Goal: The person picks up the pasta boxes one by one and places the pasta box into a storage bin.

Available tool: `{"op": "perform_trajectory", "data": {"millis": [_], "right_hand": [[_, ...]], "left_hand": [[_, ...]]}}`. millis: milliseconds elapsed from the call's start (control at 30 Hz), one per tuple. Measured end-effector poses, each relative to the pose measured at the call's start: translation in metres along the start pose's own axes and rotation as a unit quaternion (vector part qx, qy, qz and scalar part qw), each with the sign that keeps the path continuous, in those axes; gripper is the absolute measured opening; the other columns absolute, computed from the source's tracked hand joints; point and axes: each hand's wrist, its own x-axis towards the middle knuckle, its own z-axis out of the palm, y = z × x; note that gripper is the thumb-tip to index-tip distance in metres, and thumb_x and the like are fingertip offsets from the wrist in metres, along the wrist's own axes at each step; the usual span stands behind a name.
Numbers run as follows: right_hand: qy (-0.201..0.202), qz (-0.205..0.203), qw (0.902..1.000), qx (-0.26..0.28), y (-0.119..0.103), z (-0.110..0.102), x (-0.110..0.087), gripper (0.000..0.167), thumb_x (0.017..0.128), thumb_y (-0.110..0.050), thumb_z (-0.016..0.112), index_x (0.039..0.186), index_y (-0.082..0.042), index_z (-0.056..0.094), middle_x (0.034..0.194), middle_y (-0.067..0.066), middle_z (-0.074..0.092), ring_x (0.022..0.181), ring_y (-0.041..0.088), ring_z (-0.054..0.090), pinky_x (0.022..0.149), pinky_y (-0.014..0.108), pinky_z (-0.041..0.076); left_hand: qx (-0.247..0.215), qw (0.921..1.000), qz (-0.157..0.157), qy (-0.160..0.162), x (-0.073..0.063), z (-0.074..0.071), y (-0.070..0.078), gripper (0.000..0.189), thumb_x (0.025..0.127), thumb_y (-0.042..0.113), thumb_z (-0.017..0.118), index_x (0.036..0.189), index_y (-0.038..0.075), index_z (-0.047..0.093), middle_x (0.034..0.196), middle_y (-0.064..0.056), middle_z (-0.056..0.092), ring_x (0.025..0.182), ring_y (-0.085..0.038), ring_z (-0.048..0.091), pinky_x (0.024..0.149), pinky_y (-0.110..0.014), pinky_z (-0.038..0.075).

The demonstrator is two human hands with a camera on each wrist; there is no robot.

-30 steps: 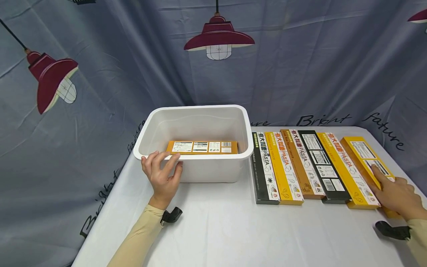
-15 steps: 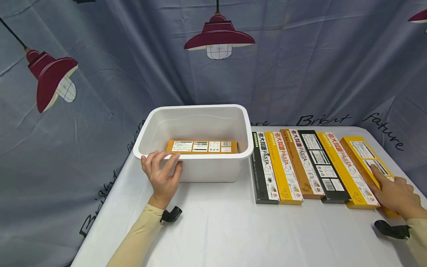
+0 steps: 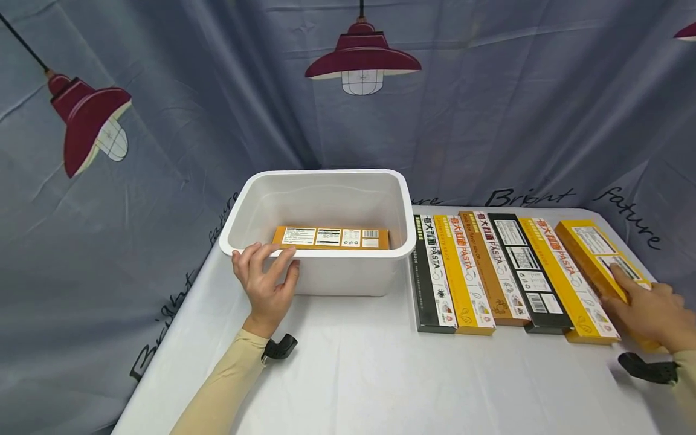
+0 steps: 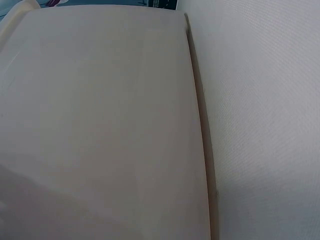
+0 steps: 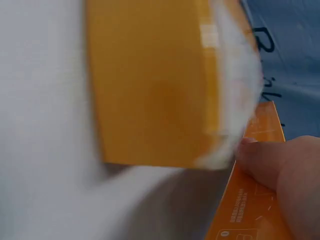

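Gripping yellow pasta box (image 3: 589,254) at far right end of row with right hand (image 3: 649,311): clamped between thumb, laid over label face, and fingers, bent round right side and partly hidden. Cannot tell whether raised off tablecloth or resting on it. Seen as orange with small print beneath thumb in right wrist view, just beside blurred yellow end of neighbouring box. Holding front rim of white plastic bin (image 3: 342,275) near left corner with left hand (image 3: 265,290): hooked over rim with fingertips slightly apart, with thumb below against outer wall. Seen in left wrist view: mostly outer bin wall next to white cloth. Found inside bin, crosswise behind front rim and partly hidden by it: orange-brown pasta box (image 3: 334,237), with label panels and barcode showing. Listed on white tablecloth (image 3: 348,374), from bin towards right hand: black pasta box (image 3: 432,275), yellow curry sauce box (image 3: 462,275), brown crab roe sauce box (image 3: 492,269), black box with label panels (image 3: 527,272), yellow box with red lettering (image 3: 568,278). Recorded as side by side, close together; unable to tell which touch. Backed by blue-grey curtain (image 3: 206,90) printed with dark red lamps (image 3: 361,60) and black script.
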Motion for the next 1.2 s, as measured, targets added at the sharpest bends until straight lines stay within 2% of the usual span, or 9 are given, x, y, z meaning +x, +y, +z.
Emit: {"op": "perform_trajectory", "data": {"millis": [167,333,400,567,633,800,933,1100,1200], "right_hand": [[0.021,-0.030,0.9993,0.004,-0.003,-0.017,0.001,0.093,0.097,-0.030,0.061,0.155,-0.004,-0.006,0.113,0.056,0.019,0.087,0.062,0.028,0.069,0.074,0.044],[0.038,-0.073,0.9966,0.001,-0.008,-0.039,0.005,0.091,0.100,-0.033,0.059,0.156,-0.005,-0.006,0.108,0.054,0.026,0.086,0.059,0.028,0.064,0.064,0.040],[0.049,-0.097,0.9940,-0.009,-0.011,-0.047,0.006,0.090,0.100,-0.033,0.060,0.157,-0.005,-0.004,0.107,0.054,0.030,0.086,0.058,0.029,0.064,0.061,0.038],[0.073,-0.140,0.9864,-0.047,-0.024,-0.065,0.006,0.093,0.099,-0.038,0.062,0.159,-0.008,-0.002,0.109,0.056,0.035,0.088,0.062,0.034,0.064,0.064,0.040],[0.084,-0.157,0.9824,-0.059,-0.030,-0.072,0.007,0.092,0.099,-0.039,0.062,0.159,-0.008,-0.001,0.107,0.055,0.038,0.086,0.059,0.037,0.063,0.061,0.040],[0.097,-0.178,0.9759,-0.080,-0.049,-0.090,0.008,0.091,0.099,-0.039,0.063,0.161,-0.009,0.004,0.107,0.052,0.039,0.082,0.056,0.041,0.059,0.056,0.042],[0.096,-0.188,0.9733,-0.089,-0.070,-0.106,0.008,0.089,0.099,-0.035,0.063,0.161,-0.010,0.006,0.112,0.051,0.038,0.086,0.058,0.042,0.057,0.055,0.044],[0.083,-0.216,0.9674,-0.104,-0.100,-0.125,0.005,0.087,0.099,-0.033,0.062,0.162,-0.012,0.006,0.121,0.051,0.036,0.095,0.063,0.043,0.063,0.060,0.045],[0.078,-0.231,0.9641,-0.105,-0.116,-0.133,0.003,0.084,0.101,-0.037,0.059,0.163,-0.015,0.005,0.128,0.051,0.033,0.104,0.065,0.040,0.070,0.065,0.043]], "left_hand": [[0.002,1.0000,-0.001,-0.002,0.001,0.000,0.000,0.016,0.080,0.005,0.076,0.095,0.008,0.078,0.103,-0.017,0.066,0.112,-0.036,0.047,0.122,-0.044,0.009],[0.003,1.0000,0.000,0.000,0.002,0.000,0.000,0.017,0.079,0.005,0.076,0.095,0.008,0.079,0.103,-0.016,0.066,0.111,-0.038,0.047,0.122,-0.044,0.009],[0.003,1.0000,-0.001,-0.002,0.002,0.000,0.000,0.017,0.079,0.005,0.075,0.096,0.008,0.079,0.103,-0.016,0.066,0.110,-0.038,0.047,0.122,-0.044,0.009],[0.005,1.0000,0.000,-0.007,0.002,-0.001,0.000,0.017,0.081,0.005,0.075,0.097,0.009,0.079,0.104,-0.017,0.066,0.112,-0.037,0.047,0.123,-0.044,0.008],[0.006,0.9999,0.001,-0.009,0.001,-0.001,0.000,0.017,0.081,0.005,0.075,0.098,0.009,0.079,0.104,-0.017,0.066,0.112,-0.038,0.047,0.123,-0.044,0.008],[0.008,0.9999,0.000,-0.009,0.001,-0.001,0.000,0.017,0.082,0.005,0.074,0.098,0.009,0.079,0.104,-0.017,0.066,0.113,-0.036,0.047,0.123,-0.044,0.008],[0.008,0.9999,0.000,-0.008,0.001,-0.002,0.000,0.017,0.082,0.005,0.074,0.098,0.009,0.079,0.104,-0.017,0.066,0.113,-0.036,0.047,0.123,-0.044,0.008],[0.008,0.9999,0.000,-0.009,0.001,-0.002,0.001,0.017,0.082,0.005,0.074,0.097,0.009,0.079,0.104,-0.017,0.066,0.112,-0.037,0.047,0.122,-0.044,0.009],[0.005,0.9999,0.002,-0.010,0.002,-0.001,0.002,0.017,0.081,0.005,0.074,0.097,0.009,0.079,0.104,-0.017,0.066,0.112,-0.037,0.047,0.122,-0.045,0.009]]}}
